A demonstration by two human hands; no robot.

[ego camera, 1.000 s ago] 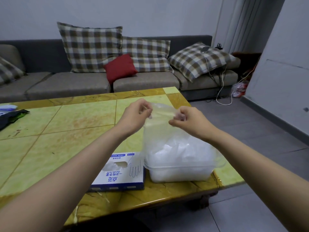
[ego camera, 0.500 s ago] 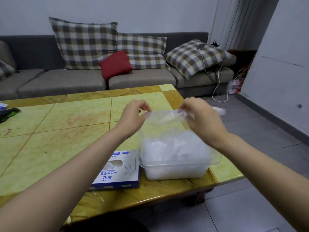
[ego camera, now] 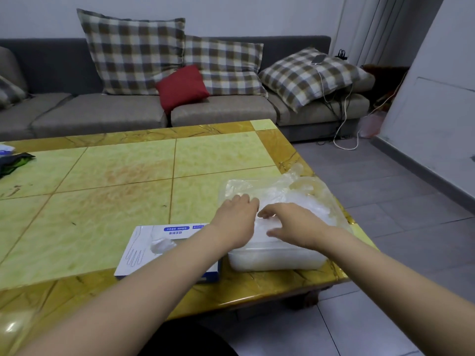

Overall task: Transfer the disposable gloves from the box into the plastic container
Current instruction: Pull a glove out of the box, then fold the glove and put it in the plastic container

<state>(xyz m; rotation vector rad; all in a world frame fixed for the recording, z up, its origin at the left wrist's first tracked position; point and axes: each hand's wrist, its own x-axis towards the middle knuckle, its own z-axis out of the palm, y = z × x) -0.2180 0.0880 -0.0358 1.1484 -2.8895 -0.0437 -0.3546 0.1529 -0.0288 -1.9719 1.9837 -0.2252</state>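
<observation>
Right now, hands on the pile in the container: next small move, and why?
Probably sweep the right hand to the loose glove and tuck it in: it spills over the far right rim of the plastic container, while the left hand rests on the pile.

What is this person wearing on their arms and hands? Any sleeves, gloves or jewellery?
Nothing that shows. The left hand and the right hand are ungloved, with no rings, watch or bracelet visible. No sleeve is in view up to the picture's edge.
</observation>
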